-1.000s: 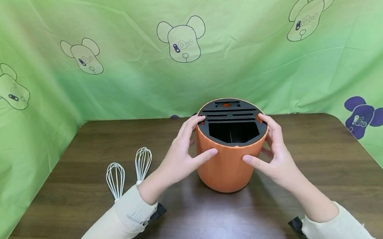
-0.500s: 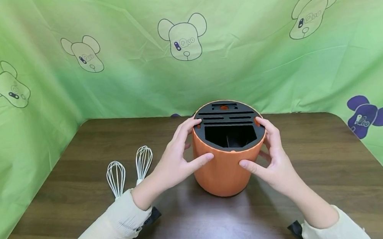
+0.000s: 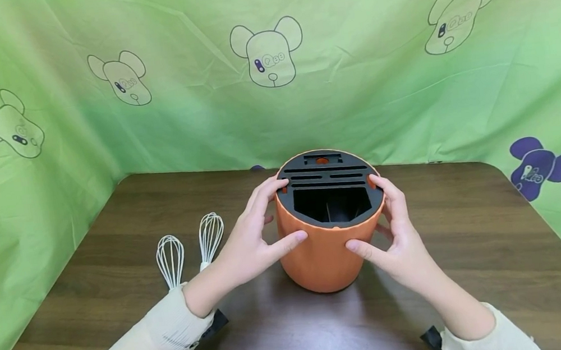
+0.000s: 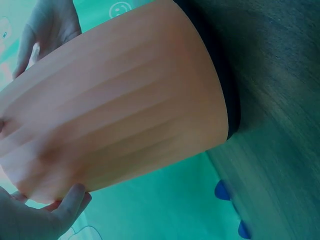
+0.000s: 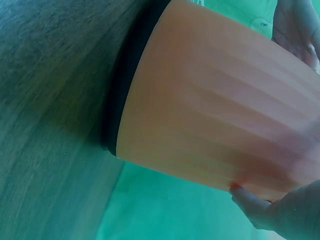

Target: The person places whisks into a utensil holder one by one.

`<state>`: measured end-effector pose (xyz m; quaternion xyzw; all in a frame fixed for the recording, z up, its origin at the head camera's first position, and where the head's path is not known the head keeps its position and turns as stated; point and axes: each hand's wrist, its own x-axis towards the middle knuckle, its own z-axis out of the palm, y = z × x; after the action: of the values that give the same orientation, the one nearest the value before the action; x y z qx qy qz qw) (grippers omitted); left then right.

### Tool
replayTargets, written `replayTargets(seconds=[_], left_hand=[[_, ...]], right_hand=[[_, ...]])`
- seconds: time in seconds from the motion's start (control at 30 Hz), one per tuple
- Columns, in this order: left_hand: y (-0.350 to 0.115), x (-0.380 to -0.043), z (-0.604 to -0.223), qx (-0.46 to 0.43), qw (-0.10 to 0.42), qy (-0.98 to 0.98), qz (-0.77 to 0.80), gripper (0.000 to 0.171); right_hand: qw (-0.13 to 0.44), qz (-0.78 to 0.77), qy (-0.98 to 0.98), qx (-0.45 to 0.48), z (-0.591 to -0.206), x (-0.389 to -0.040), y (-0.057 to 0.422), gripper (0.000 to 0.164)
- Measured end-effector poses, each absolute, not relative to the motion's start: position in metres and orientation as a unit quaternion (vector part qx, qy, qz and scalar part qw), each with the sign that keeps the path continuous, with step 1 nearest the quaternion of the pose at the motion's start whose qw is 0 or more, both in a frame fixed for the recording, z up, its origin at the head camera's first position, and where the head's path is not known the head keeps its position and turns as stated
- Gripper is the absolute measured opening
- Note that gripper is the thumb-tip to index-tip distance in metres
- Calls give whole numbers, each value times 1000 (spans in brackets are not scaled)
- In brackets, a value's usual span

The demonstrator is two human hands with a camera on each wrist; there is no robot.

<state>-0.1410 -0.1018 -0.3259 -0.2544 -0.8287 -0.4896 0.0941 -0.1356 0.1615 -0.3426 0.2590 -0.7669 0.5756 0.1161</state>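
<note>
An orange round knife holder (image 3: 321,258) stands upright on the table, with a black slotted top (image 3: 323,184). The top has long narrow slots, a wide dark opening at the front and small orange spots. My left hand (image 3: 251,244) grips its left side, fingers over the rim and thumb on the front wall. On the right side my right hand (image 3: 402,242) grips it the same way. Both wrist views show the holder's ribbed wall (image 4: 130,100) and black base (image 5: 131,85), which meets the table.
Two white wire whisks, one left (image 3: 170,261) and one right (image 3: 211,237), lie left of the holder; my left arm hides their handles. A green printed curtain (image 3: 194,121) hangs behind the brown wooden table (image 3: 478,223).
The knife holder has shifted a little to the left and toward me, with both hands moving along on it. The whisks have stayed where they were.
</note>
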Motion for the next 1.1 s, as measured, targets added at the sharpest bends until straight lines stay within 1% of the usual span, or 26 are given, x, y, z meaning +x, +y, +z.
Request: replayTargets(seconds=[0.8,1.1], left_hand=[[-115,-118,-323,-240,99,-833,-488,74],[-118,-113,-323,-241,104,-837,-480,75]], right_hand=[[100,573,-771,261,-340,-121,150,107],[103,572,-771,260,-340,-116,146,107]])
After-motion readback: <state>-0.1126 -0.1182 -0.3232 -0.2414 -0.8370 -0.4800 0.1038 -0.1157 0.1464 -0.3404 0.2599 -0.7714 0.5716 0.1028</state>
